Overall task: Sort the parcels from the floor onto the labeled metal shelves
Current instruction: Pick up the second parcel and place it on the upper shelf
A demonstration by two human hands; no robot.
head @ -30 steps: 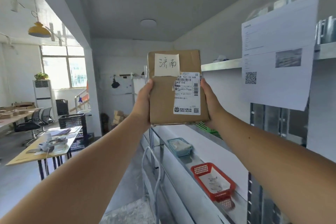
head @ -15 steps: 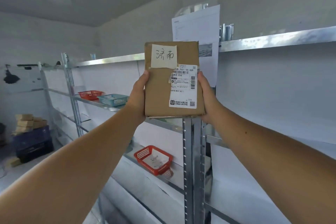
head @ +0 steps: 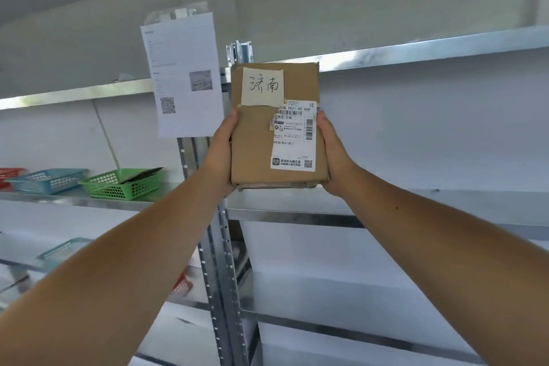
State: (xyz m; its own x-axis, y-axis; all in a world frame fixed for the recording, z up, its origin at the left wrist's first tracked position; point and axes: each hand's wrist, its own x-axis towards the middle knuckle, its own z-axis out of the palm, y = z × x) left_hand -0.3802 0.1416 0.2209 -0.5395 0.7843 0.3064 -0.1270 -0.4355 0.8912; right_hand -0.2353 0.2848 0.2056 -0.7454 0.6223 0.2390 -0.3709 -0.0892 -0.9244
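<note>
A brown cardboard parcel [head: 255,140] stands upright at arm's length, its face toward me. It carries a handwritten paper tag at the top and a printed shipping label at the lower right. My left hand [head: 221,154] grips its left edge and my right hand [head: 334,154] grips its right edge. Behind it run the metal shelves [head: 416,52]; a grey upright post [head: 219,276] stands directly below the parcel.
A white printed sheet with a QR code [head: 182,77] hangs from the upper shelf, left of the parcel. On the middle shelf at left sit a green basket [head: 118,184] holding a flat parcel, a blue basket [head: 44,181] and a red basket [head: 7,175]. Lower shelves hold a pale blue tray [head: 62,248] and a red basket [head: 182,284].
My view has swung right from the room to the shelving. The parcel stays held in both hands in front of me, now before the shelf post and the bay to its right.
</note>
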